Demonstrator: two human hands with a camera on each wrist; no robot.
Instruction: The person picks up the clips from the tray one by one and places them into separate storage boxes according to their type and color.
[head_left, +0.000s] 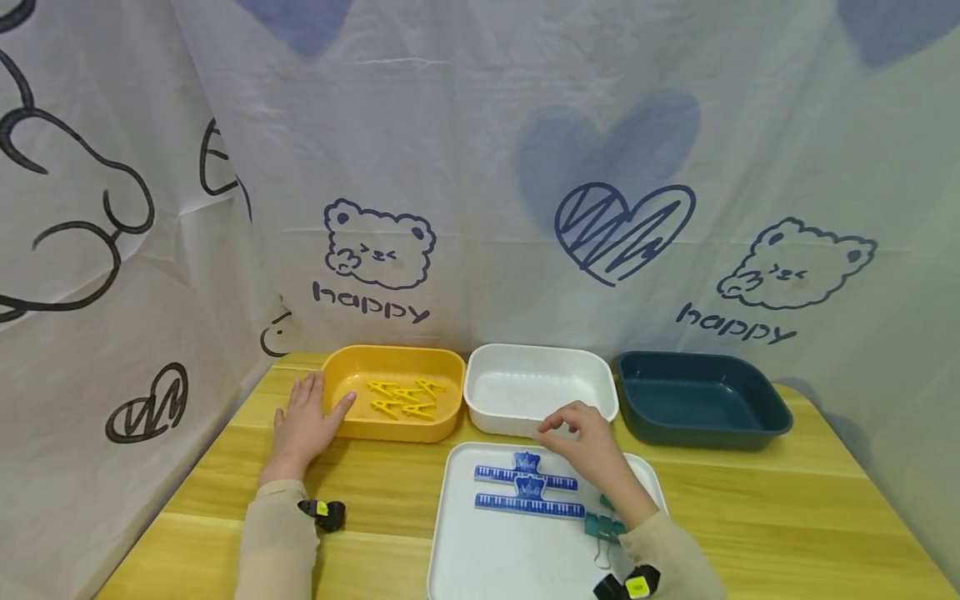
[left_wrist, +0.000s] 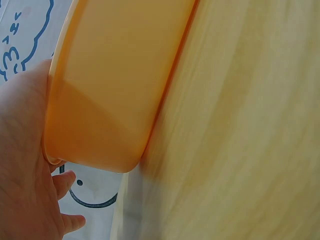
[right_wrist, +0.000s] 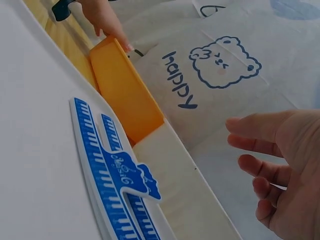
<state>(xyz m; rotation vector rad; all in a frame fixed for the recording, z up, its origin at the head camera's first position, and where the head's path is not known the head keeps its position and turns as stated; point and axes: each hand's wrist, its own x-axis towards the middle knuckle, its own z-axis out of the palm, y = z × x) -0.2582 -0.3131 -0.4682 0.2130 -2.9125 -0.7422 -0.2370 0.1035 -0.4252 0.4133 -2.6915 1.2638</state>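
Observation:
My left hand rests on the left end of the yellow bin, its thumb over the rim and its fingers along the outer side. Several small yellow clothespins lie in that bin. Above the back of the white tray, near the front wall of the white bin, hovers my right hand. Its fingers are loosely bent, with nothing visible between them. On the tray are two blue piano-key music clips and green binder clips, partly hidden by the right wrist.
To the right of the white bin stands a dark blue bin. All three bins line the back of the wooden table. A patterned white cloth hangs close behind them and another stretch covers the left side.

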